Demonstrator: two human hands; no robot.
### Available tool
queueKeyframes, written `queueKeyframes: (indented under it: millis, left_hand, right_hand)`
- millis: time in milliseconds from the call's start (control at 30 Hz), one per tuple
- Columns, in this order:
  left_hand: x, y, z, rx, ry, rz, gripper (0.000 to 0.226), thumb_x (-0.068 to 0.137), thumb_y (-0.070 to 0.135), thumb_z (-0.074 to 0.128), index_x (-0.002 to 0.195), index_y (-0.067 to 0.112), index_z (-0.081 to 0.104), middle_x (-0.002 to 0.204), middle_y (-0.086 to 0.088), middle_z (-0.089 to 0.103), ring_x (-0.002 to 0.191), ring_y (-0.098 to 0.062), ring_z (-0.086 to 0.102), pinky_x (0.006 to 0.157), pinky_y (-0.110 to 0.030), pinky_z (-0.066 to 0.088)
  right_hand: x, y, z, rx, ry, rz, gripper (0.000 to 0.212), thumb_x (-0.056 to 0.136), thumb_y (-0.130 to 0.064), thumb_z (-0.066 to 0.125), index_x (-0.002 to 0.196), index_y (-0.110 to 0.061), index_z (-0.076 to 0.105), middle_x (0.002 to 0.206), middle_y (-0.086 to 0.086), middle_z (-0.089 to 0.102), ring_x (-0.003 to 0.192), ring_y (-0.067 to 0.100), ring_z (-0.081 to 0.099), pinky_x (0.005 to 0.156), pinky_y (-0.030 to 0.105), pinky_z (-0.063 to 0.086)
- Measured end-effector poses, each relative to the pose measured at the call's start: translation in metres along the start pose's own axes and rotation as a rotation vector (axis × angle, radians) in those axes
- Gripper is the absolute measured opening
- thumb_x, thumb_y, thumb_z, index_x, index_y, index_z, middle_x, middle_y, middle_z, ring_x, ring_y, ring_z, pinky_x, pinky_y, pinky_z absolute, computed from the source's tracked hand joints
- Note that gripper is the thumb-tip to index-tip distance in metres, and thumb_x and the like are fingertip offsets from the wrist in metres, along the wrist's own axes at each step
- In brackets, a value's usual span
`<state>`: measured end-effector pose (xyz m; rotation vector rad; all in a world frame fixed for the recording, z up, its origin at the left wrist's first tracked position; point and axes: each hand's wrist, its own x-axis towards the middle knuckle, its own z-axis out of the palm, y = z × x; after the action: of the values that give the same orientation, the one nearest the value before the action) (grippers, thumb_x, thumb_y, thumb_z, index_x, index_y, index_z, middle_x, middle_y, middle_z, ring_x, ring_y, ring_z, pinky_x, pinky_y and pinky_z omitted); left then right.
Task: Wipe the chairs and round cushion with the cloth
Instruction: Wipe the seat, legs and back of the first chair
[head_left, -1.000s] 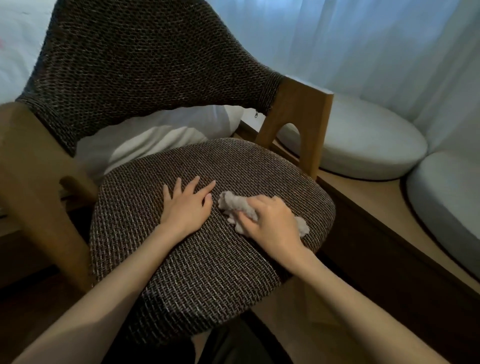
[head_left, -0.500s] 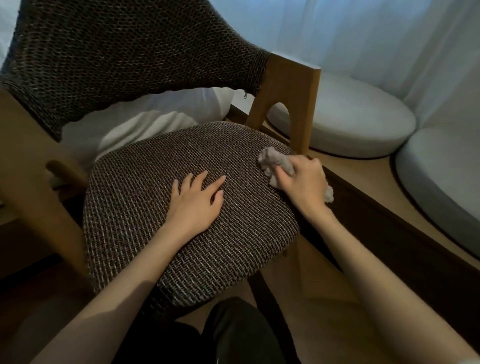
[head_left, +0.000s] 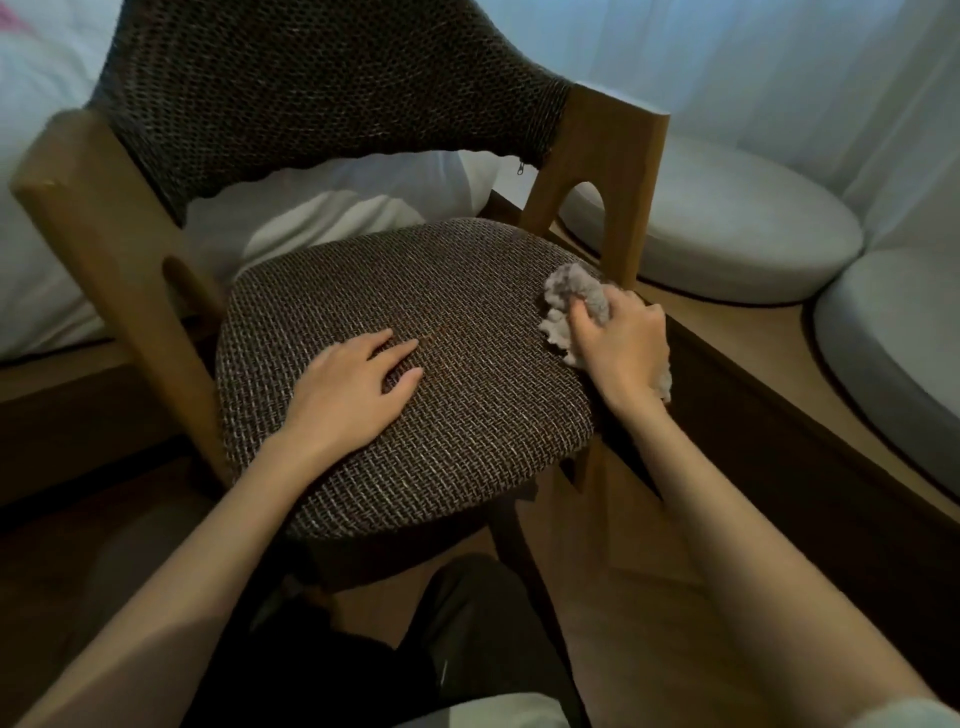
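Head view, right hand (head_left: 621, 343): closed over the cloth (head_left: 574, 291), fingers (head_left: 582, 325) curled and pinching the bunched fabric; loose folds stick out ahead of the fingertips and behind the heel of the palm.
Head view, cloth position: pressed to the right rim of the chair seat (head_left: 405, 374), just beside the wooden arm post (head_left: 631, 208). Judged reason: the bunched grip gives a firm pad for working the seat edge.
Head view, left hand (head_left: 358, 387): palm down and flat on the seat middle, fingers (head_left: 395, 351) slightly spread, holding nothing. Judged reason: it steadies the chair against the wiping push.
Head view, arm pose: both forearms reach forward and down from the lower frame; the right wrist bends outward toward the rim, the left runs straight.
Head view, chair back (head_left: 322, 88): woven, upright beyond the fingertips of both hands.
Head view, round cushion (head_left: 727, 223): on the low wooden platform (head_left: 753, 332), beyond the post and apart from the right fingers. A second cushion (head_left: 898, 332) lies to its right.
Task status, judged: seat wipe in hand; cushion not yet reached.
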<state>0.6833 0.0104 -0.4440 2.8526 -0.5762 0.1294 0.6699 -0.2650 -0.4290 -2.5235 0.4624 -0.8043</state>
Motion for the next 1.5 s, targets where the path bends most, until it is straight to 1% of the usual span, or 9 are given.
queueKeyframes:
  millis: [167,500,700,867,1000,1167,1233,1333,1500]
  left_hand:
    - [-0.033,-0.026,-0.009,-0.036,0.128,-0.085,0.049,0.095,0.053,0.037,0.136,0.031,0.051,0.147,0.004,0.043,0.136,-0.018,0.037,0.114,-0.042,0.026]
    - [-0.063,-0.044,-0.014,-0.414,0.298,-0.111,0.030,0.100,0.022,0.046,0.125,0.018,0.063,0.138,0.000,0.053,0.137,-0.016,0.037,0.116,-0.040,0.022]
    - [-0.100,-0.047,-0.010,-0.608,0.487,-0.157,0.042,0.088,0.031,0.066,0.129,0.027,0.056,0.115,0.011,0.064,0.114,-0.001,0.055,0.105,-0.021,0.037]
    - [-0.124,-0.059,0.001,-0.487,0.706,-0.382,0.057,0.073,0.048,0.075,0.118,0.023,0.050,0.111,0.007,0.040,0.098,-0.007,0.048,0.080,-0.012,0.043]
    - [-0.122,-0.077,0.001,-0.604,0.623,-0.488,0.071,0.082,0.035,0.072,0.140,0.021,0.035,0.132,-0.002,0.036,0.112,-0.010,0.045,0.091,-0.028,0.045]
    - [-0.110,-0.092,0.000,-0.738,0.522,-0.474,0.059,0.095,0.009,0.053,0.148,0.020,0.030,0.138,-0.003,0.048,0.116,-0.013,0.054,0.085,-0.009,0.043]
    - [-0.109,-0.090,0.003,-0.776,0.518,-0.446,0.060,0.095,0.005,0.051,0.149,0.016,0.026,0.136,0.006,0.043,0.113,0.004,0.049,0.083,-0.001,0.039]
    - [-0.108,-0.091,0.007,-0.773,0.548,-0.416,0.062,0.095,0.010,0.055,0.150,0.014,0.024,0.124,0.014,0.044,0.097,0.032,0.043,0.076,0.007,0.034]
    - [-0.107,-0.090,0.009,-0.733,0.552,-0.431,0.058,0.098,0.027,0.051,0.150,0.022,0.025,0.129,0.014,0.044,0.101,0.024,0.044,0.080,0.007,0.034]
  right_hand:
    - [-0.085,-0.061,0.009,0.072,-0.111,-0.284,0.024,0.087,-0.041,0.057,0.072,-0.023,0.064,0.071,-0.008,0.062,0.060,0.013,0.051,0.059,0.025,0.028]
    - [-0.114,-0.085,0.006,0.232,-0.359,-0.956,0.039,0.084,-0.033,0.064,0.119,-0.016,0.066,0.114,0.002,0.064,0.087,0.020,0.050,0.077,0.030,0.040]
    - [-0.069,-0.034,-0.003,0.126,-0.262,-0.658,0.033,0.090,-0.034,0.057,0.110,-0.010,0.067,0.113,0.004,0.065,0.090,0.029,0.050,0.079,0.034,0.038]
    - [-0.129,-0.083,0.005,0.344,-0.328,-0.909,0.030,0.089,-0.028,0.058,0.115,-0.017,0.067,0.118,0.000,0.063,0.087,0.026,0.053,0.078,0.035,0.040]
    - [-0.139,-0.134,0.016,0.346,-0.450,-1.094,0.036,0.090,-0.031,0.058,0.123,-0.018,0.062,0.120,0.001,0.061,0.091,0.025,0.050,0.081,0.036,0.039]
    - [-0.116,-0.183,0.044,0.305,-0.496,-0.947,0.034,0.095,-0.029,0.052,0.125,-0.015,0.059,0.121,0.001,0.061,0.106,0.022,0.053,0.092,0.035,0.034]
    - [-0.118,-0.187,0.047,0.277,-0.475,-0.960,0.032,0.094,-0.030,0.053,0.122,-0.017,0.062,0.119,0.000,0.062,0.103,0.020,0.055,0.090,0.034,0.034]
    - [-0.122,-0.174,0.035,0.342,-0.520,-1.119,0.027,0.088,-0.026,0.063,0.113,-0.015,0.068,0.113,0.002,0.066,0.096,0.017,0.058,0.081,0.033,0.032]
    - [-0.108,-0.129,0.011,0.397,-0.621,-1.146,0.027,0.085,-0.021,0.070,0.110,-0.012,0.071,0.112,0.003,0.067,0.098,0.018,0.061,0.082,0.036,0.038]
